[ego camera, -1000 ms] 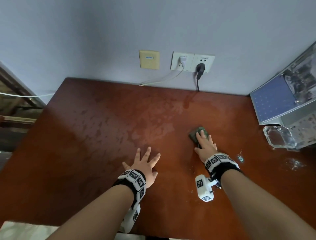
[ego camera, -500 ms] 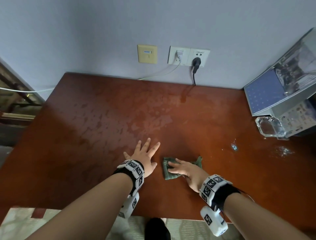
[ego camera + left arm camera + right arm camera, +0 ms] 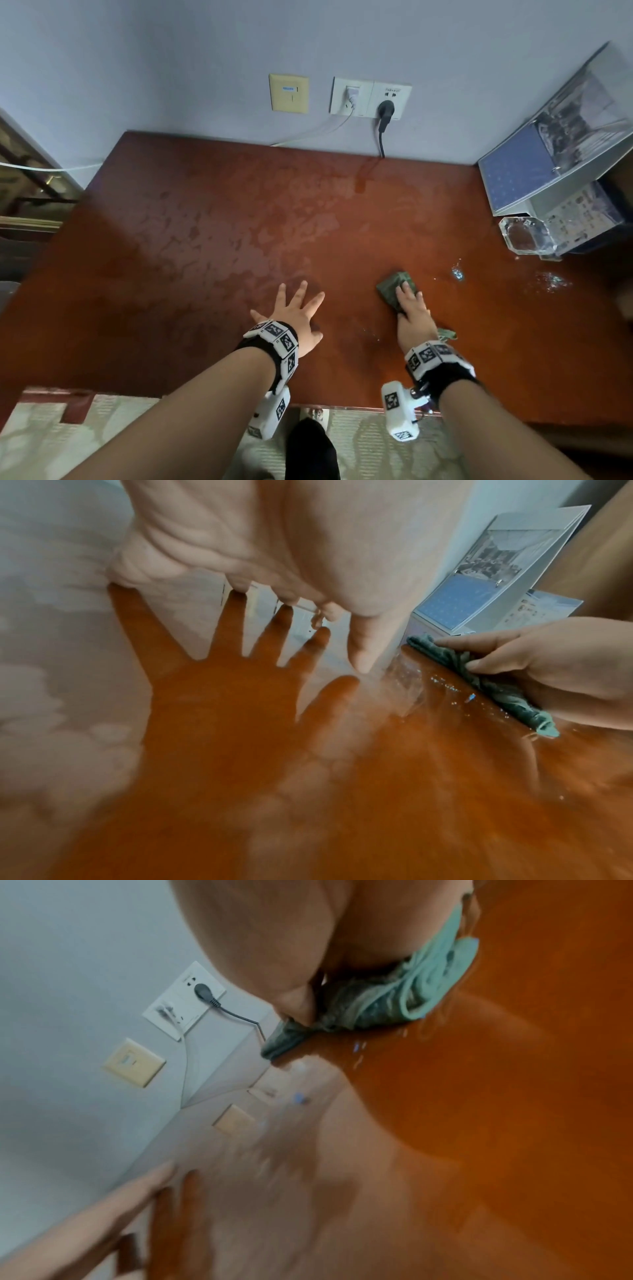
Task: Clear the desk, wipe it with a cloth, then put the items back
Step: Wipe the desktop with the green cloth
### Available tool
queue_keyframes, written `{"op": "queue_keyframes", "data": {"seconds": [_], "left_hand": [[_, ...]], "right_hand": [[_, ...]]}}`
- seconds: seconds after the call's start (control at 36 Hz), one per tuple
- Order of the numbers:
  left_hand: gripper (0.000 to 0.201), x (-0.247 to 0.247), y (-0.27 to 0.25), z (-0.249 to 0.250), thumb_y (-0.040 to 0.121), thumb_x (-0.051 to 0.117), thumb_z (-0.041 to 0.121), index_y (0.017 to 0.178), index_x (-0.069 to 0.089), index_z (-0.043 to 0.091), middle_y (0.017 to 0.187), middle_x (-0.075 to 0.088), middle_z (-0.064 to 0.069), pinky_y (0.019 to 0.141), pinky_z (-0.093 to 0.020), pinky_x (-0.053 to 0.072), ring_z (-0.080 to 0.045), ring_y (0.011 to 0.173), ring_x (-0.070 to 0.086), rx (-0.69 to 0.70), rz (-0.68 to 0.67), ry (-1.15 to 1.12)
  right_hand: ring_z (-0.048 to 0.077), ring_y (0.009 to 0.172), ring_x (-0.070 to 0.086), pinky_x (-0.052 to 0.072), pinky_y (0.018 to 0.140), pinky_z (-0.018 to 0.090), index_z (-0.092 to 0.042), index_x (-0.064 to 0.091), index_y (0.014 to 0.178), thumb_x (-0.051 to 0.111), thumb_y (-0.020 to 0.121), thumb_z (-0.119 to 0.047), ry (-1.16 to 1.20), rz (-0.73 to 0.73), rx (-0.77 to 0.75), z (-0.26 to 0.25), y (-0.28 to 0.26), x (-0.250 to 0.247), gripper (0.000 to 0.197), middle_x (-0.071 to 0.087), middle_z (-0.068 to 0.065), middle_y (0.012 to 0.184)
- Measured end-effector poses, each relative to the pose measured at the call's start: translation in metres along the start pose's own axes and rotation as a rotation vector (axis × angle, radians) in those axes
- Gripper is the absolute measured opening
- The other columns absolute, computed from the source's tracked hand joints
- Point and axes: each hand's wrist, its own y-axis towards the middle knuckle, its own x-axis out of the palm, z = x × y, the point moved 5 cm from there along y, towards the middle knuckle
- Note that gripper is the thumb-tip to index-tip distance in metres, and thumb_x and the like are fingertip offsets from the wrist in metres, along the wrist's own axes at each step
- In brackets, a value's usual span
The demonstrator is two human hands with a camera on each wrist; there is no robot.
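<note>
Reddish-brown wooden desk (image 3: 205, 240) w/ glossy top; damp smear patches across centre and L side, water droplets (image 3: 457, 272) just R of the cloth.

Cloth (image 3: 394, 287): green, bunched, lying on desk top, R of centre, near front half. One end sticks out ahead of the fingertips; another bit shows behind the wrist.

R hand (image 3: 411, 308): palm down on cloth, fingers straight and close together, pressing it flat to the surface. L wrist view shows thumb along cloth edge; not a pinch.

L hand (image 3: 294, 317): flat on desk, fingers spread wide, holding nothing. Well apart from cloth, to its L. L wrist view: its reflection visible in the wet top.

Both wrists carry black bands w/ white marker blocks.

Far R edge of desk: glass ashtray (image 3: 524, 236), touching or just beside a stack of printed booklets (image 3: 582, 212); an open binder (image 3: 534, 168) leans above them.

Wall behind: beige plate (image 3: 288, 93), white double socket (image 3: 370, 97) w/ white plug and black plug (image 3: 385, 111); black cord drops to desk's rear edge.
</note>
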Motion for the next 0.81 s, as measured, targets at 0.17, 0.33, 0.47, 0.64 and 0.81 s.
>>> {"op": "queue_keyframes", "data": {"seconds": [0.17,0.33,0.47,0.64,0.81], "left_hand": [[0.07,0.0,-0.006,-0.007,0.103,0.042,0.04,0.149,-0.009,0.056,0.158,-0.029,0.018,0.11,-0.075,0.012,-0.023,0.149,-0.023,-0.02,0.038,-0.017],[0.066,0.001,-0.017,-0.014,0.105,0.038,0.036,0.15,-0.006,0.054,0.16,-0.026,0.017,0.109,-0.075,0.015,-0.024,0.149,-0.021,-0.018,0.084,-0.025],[0.064,0.005,-0.027,-0.024,0.105,0.036,0.038,0.15,-0.006,0.054,0.16,-0.025,0.017,0.111,-0.073,0.014,-0.023,0.149,-0.02,-0.022,0.103,-0.037],[0.064,0.014,-0.036,-0.042,0.105,0.035,0.035,0.15,-0.007,0.053,0.16,-0.025,0.017,0.112,-0.072,0.013,-0.022,0.149,-0.02,-0.017,0.098,-0.028],[0.065,0.024,-0.044,-0.057,0.106,0.036,0.034,0.151,-0.007,0.053,0.161,-0.023,0.016,0.113,-0.072,0.009,-0.022,0.15,-0.02,-0.026,0.116,-0.029]], "right_hand": [[0.023,0.147,-0.004,0.003,0.117,0.039,-0.019,0.018,0.152,0.038,0.092,-0.001,-0.039,-0.023,0.065,-0.023,-0.036,0.033,0.065,0.004,-0.006,0.16],[0.013,0.147,0.001,-0.005,0.112,0.028,-0.028,0.028,0.148,0.037,0.09,0.003,-0.02,-0.11,-0.224,-0.065,-0.08,0.069,0.066,0.01,-0.02,0.153],[0.006,0.144,0.005,-0.001,0.116,0.022,-0.025,0.039,0.144,0.041,0.083,0.009,-0.137,-0.375,-0.552,-0.078,-0.101,0.079,0.07,0.023,-0.016,0.153],[-0.006,0.136,0.017,0.004,0.114,0.011,-0.033,0.053,0.132,0.038,0.075,0.026,-0.093,-0.538,-0.525,-0.059,-0.102,0.052,0.083,0.039,-0.022,0.144],[0.014,0.138,0.034,0.02,0.116,0.023,-0.016,0.056,0.131,0.038,0.085,0.021,0.367,-0.045,-0.042,-0.038,-0.058,0.007,0.062,0.043,-0.01,0.143]]}}
